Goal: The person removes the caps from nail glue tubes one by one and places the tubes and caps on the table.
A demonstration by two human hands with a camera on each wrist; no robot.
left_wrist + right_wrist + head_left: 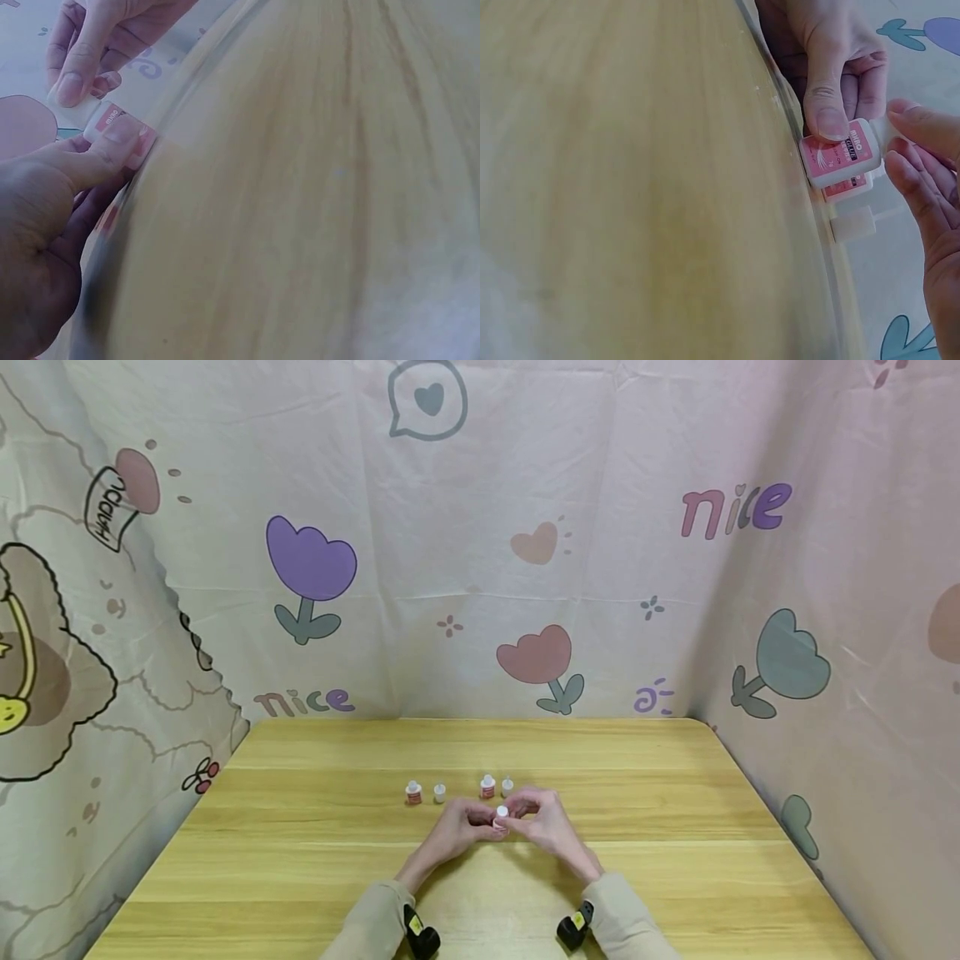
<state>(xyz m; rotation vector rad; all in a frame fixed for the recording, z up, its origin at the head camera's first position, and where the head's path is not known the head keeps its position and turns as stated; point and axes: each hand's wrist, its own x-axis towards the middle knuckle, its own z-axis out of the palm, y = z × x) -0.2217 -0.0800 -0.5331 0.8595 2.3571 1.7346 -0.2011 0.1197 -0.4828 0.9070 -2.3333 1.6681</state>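
Head view shows the left hand gripping the pink-labelled body of a small glue bottle, while the right hand pinches its white cap between thumb and fingers. Both hands meet over the middle of the tabletop; whether the bottle's base touches the wood, I cannot tell. In the right wrist view, the label carries the word "GLUE", and the thumb of the left hand presses on it. Just beyond the hands stands a second bottle with a loose white cap just beside it. Farther left are a third bottle and another white cap, near each other but apart. Behind hangs a patterned cloth with flowers and hearts.
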